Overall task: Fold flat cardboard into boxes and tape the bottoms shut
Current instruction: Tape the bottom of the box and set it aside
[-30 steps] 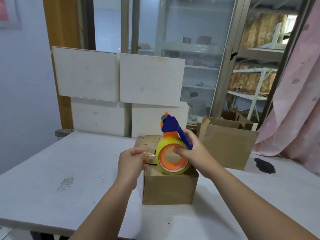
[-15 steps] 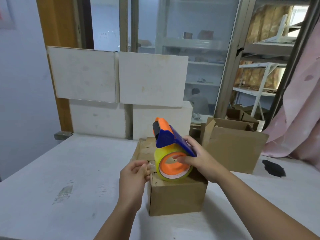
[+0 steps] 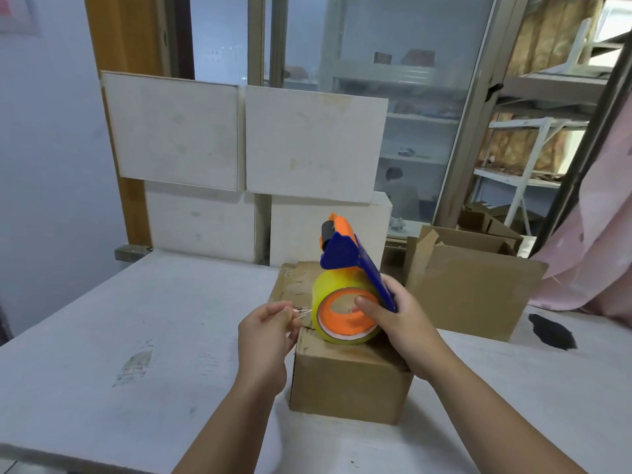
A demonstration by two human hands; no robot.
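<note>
A small brown cardboard box (image 3: 349,381) stands on the white table (image 3: 136,336) with its closed flaps facing up. Over its top my right hand (image 3: 398,323) grips a tape dispenser (image 3: 345,285) with a blue and orange frame and a yellowish roll, thumb inside the orange core. My left hand (image 3: 266,333), just left of the roll, pinches the clear tape end (image 3: 302,312) pulled a short way out of the roll, above the box's left edge.
A larger open cardboard box (image 3: 472,285) stands behind and to the right on the table. White blocks (image 3: 246,155) are stacked at the table's far edge. A dark stain (image 3: 550,331) marks the table at right; a pink curtain (image 3: 595,254) hangs beside it.
The dispenser has tipped a little to the right. My left hand has drawn left, away from the roll, with the tape end in its fingers. The camera has moved closer.
</note>
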